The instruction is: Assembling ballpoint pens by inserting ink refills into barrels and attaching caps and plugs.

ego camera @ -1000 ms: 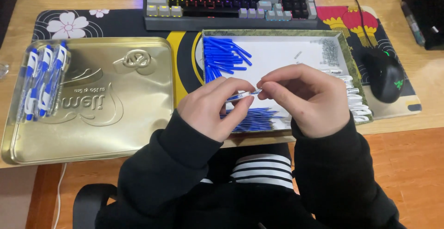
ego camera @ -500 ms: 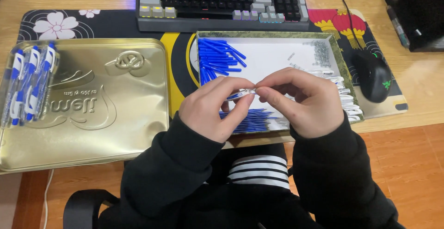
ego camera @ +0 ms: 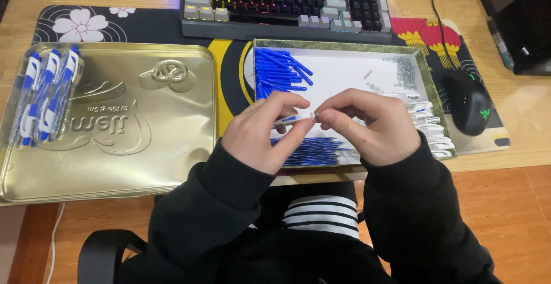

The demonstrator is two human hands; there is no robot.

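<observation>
The head view looks down on a wooden worktop (ego camera: 534,137) where the person's two hands meet over a shallow white-lined box (ego camera: 351,69). The left hand (ego camera: 261,132) is pinched shut on a clear pen barrel with blue inside (ego camera: 293,119), thumb and fingers clamped around its left end, and the right hand (ego camera: 367,124) is closed on the other end at 3 o'clock from it, fingertips of both hands almost touching over the middle of the pen. The pen lies nearly level, just above the near half of the box. In the box, a heap of loose blue pen parts (ego camera: 278,73) sits at 11 o'clock from the hands, a row of blue refills (ego camera: 310,149) lies under the hands at 6 o'clock, a small pile of metal springs (ego camera: 406,69) rests at 2 o'clock, and white clips (ego camera: 430,128) line the right edge at 3 o'clock. Well apart at 9 o'clock lies a gold tin lid (ego camera: 115,140), with finished blue-and-white pens (ego camera: 46,97) lying side by side along its left rim. A backlit keyboard (ego camera: 287,0) stands at 12 o'clock beyond the box, and a black mouse (ego camera: 469,103) sits at 3 o'clock on the printed desk mat (ego camera: 229,60).
</observation>
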